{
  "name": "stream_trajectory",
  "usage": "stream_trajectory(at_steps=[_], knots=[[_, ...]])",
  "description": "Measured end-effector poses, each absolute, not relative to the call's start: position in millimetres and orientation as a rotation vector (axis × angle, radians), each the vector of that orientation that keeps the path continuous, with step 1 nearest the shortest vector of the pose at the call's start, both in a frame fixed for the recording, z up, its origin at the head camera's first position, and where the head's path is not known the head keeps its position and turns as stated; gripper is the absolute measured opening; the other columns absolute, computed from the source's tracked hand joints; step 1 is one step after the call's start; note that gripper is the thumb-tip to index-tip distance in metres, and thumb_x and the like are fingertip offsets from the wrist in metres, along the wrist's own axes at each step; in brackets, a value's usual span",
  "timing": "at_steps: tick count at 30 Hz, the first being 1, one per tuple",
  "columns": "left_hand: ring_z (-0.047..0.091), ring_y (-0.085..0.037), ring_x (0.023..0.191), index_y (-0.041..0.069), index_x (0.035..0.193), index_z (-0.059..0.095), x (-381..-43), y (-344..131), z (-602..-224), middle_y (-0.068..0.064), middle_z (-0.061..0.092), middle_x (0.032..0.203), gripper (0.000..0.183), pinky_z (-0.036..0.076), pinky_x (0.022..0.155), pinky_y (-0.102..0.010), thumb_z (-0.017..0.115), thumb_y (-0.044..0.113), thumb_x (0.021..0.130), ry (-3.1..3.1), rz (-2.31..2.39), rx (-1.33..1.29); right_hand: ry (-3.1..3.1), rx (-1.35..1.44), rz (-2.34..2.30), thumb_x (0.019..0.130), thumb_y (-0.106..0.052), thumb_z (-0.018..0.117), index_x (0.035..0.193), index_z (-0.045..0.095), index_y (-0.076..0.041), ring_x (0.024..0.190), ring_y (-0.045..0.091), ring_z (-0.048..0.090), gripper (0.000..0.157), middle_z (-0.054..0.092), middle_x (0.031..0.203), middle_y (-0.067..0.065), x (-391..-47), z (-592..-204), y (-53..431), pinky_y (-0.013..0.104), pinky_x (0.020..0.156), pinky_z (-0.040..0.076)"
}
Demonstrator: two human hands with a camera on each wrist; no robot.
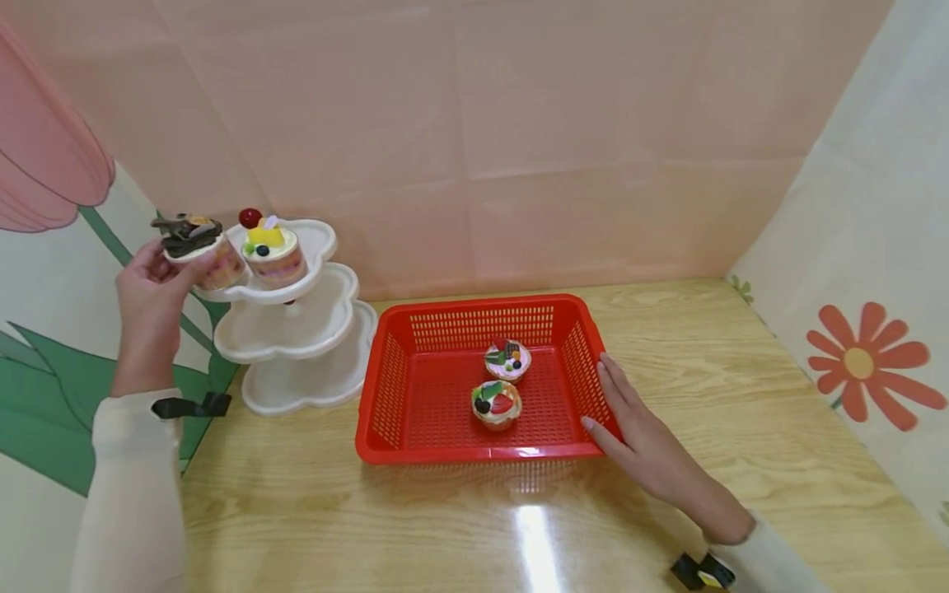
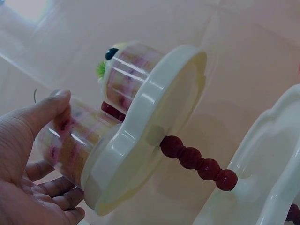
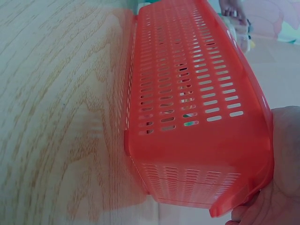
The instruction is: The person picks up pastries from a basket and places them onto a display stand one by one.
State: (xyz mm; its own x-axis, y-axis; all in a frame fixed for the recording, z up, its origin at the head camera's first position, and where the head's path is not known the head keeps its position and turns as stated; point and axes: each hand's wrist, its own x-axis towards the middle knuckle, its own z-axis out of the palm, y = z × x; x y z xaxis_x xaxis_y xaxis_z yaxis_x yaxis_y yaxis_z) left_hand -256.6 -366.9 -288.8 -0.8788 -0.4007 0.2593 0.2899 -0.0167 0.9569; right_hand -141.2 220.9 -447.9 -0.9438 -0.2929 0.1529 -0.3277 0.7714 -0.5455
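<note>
My left hand (image 1: pixel 151 288) grips a clear cake cup with dark chocolate topping (image 1: pixel 191 237) at the left of the top tier of a white three-tier stand (image 1: pixel 289 333). In the left wrist view, thumb and fingers go round the cup (image 2: pixel 70 145), whose base meets the tier's edge. Beside it on that tier stands a second cake cup (image 1: pixel 273 254), topped with yellow fruit and a cherry. My right hand (image 1: pixel 652 445) rests on the right rim of a red basket (image 1: pixel 474 453), fingers extended. Two cupcakes, one pink-white (image 1: pixel 511 362) and one strawberry-topped (image 1: pixel 495 416), sit inside.
The basket and stand share a wood-grain table (image 1: pixel 334 511). Dark red beads (image 2: pixel 199 162) form the stand's post between tiers. A pink backdrop (image 1: pixel 519 148) hangs behind, and a flower-printed wall covering (image 1: pixel 860 362) borders the right side.
</note>
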Motion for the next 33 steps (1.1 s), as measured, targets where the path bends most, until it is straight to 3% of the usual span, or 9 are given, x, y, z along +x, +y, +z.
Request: stream_trajectory(at_steps=[13, 19, 25, 33], knots=[[0.058, -0.007, 0.104, 0.015, 0.14, 0.06, -268.6, -367.2, -292.4, 0.008, 0.065, 0.115, 0.068, 0.048, 0.081, -0.006, 0.088, 0.013, 0.078, -1.899, -1.893, 0.212, -2.892, 0.513, 0.897, 0.105, -0.047, 0.051, 0.162, 0.011, -0.007, 0.154, 0.037, 0.014, 0.08, 0.0, 0.171, 0.006, -141.6, -448.6, 220.4, 0.066, 0.109, 0.034], [0.055, -0.009, 0.108, 0.016, 0.143, 0.057, -271.8, -366.7, -292.0, 0.001, 0.061, 0.128, 0.072, 0.047, 0.085, -0.007, 0.088, 0.011, 0.079, -1.912, -1.89, 0.202, -2.888, 0.502, 0.902, 0.105, -0.047, 0.051, 0.163, 0.009, -0.009, 0.153, 0.038, 0.017, 0.081, 0.0, 0.171, 0.005, -141.4, -449.3, 220.0, 0.065, 0.107, 0.037], [0.051, -0.01, 0.115, 0.018, 0.148, 0.053, -272.9, -368.3, -292.0, -0.002, 0.054, 0.144, 0.078, 0.045, 0.093, -0.009, 0.089, 0.019, 0.078, -1.978, -1.867, 0.23, -2.884, 0.5, 0.905, 0.105, -0.044, 0.052, 0.163, 0.007, -0.011, 0.153, 0.038, 0.017, 0.08, -0.001, 0.171, 0.004, -141.3, -448.7, 220.1, 0.066, 0.108, 0.036], [0.048, -0.011, 0.118, 0.019, 0.149, 0.052, -271.0, -367.4, -293.6, -0.001, 0.054, 0.145, 0.078, 0.042, 0.099, -0.01, 0.088, 0.025, 0.08, -2.042, -1.822, 0.242, -2.886, 0.505, 0.902, 0.105, -0.044, 0.052, 0.163, 0.009, -0.009, 0.154, 0.036, 0.015, 0.08, 0.0, 0.171, 0.004, -140.9, -448.9, 220.4, 0.066, 0.109, 0.035]])
